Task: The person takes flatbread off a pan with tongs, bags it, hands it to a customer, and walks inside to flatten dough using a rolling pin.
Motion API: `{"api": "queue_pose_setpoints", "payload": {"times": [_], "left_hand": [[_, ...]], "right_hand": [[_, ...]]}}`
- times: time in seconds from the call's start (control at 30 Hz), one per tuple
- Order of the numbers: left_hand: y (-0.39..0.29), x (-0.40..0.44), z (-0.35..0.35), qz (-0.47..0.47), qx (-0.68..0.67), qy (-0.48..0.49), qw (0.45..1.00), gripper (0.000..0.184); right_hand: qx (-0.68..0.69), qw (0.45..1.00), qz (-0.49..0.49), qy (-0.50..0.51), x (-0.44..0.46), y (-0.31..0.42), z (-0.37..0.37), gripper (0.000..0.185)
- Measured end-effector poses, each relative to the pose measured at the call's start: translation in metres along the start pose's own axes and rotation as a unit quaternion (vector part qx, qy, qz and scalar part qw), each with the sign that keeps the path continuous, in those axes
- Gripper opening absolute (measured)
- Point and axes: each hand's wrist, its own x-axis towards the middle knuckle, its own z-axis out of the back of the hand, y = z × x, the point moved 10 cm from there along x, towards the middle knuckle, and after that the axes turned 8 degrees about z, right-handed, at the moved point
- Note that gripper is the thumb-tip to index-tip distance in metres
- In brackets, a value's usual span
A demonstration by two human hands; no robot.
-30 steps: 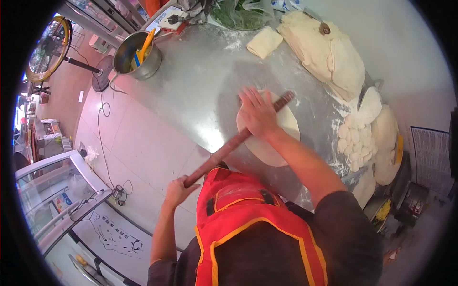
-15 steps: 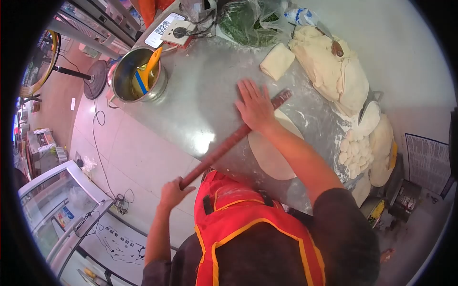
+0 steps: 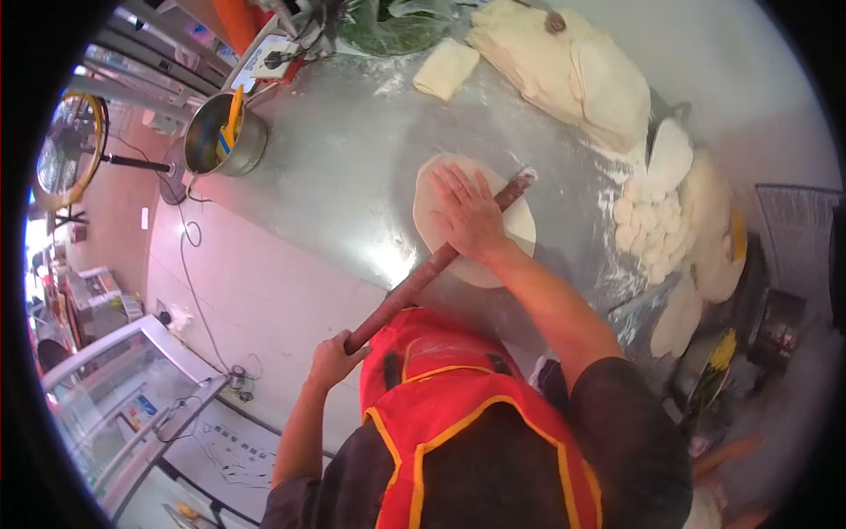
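A round sheet of rolled dough [image 3: 480,273] lies on the metal worktop, with a dark red-brown rolling pin [image 3: 407,289] slanting across it. My left hand [image 3: 333,360] is closed around the pin's near end, off the table's front edge. Over the pin rests my right hand [image 3: 470,214], its fingers stretched flat above the dough. The pin's floury far end sticks out past this hand. Farther back are a folded slab of dough [image 3: 447,70] and a large mass of dough [image 3: 564,75].
Several small dough pieces [image 3: 650,231] sit at the right. A metal pot [image 3: 251,152] with an orange-handled brush [image 3: 234,115] stands at the left table edge. Greens in a plastic bag [image 3: 392,31] are at the back. Another person's arm [image 3: 730,454] shows at lower right.
The dough sheet now reaches to both sides of the rolling pin and under my right hand's fingers; before, it lay mostly on the pin's near right side. The camera view has shifted.
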Motion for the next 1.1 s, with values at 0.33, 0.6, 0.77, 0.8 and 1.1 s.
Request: {"api": "queue_pose_setpoints", "payload": {"times": [0.33, 0.6, 0.77, 0.8, 1.1], "left_hand": [[-0.056, -0.007, -0.020, -0.101, 0.004, -0.105, 0.989, 0.031], [-0.110, 0.092, 0.152, -0.067, 0.121, -0.285, 0.949, 0.030], [-0.227, 0.091, 0.155, -0.340, 0.110, -0.347, 0.867, 0.064], [-0.264, 0.093, 0.139, -0.410, 0.097, -0.280, 0.862, 0.071], [-0.382, 0.118, 0.117, -0.489, 0.225, 0.015, 0.842, 0.027]], "right_hand": [[-0.002, 0.944, -0.305, -0.123, -0.213, -0.054, 0.091, 0.051], [0.051, 0.866, -0.496, -0.026, -0.170, -0.118, 0.028, 0.041], [0.113, 0.913, -0.386, -0.073, -0.141, -0.089, 0.032, 0.029], [0.102, 0.928, -0.352, -0.073, -0.136, -0.070, 0.036, 0.026], [0.311, 0.840, -0.431, -0.108, -0.102, -0.070, 0.118, 0.014]]}}
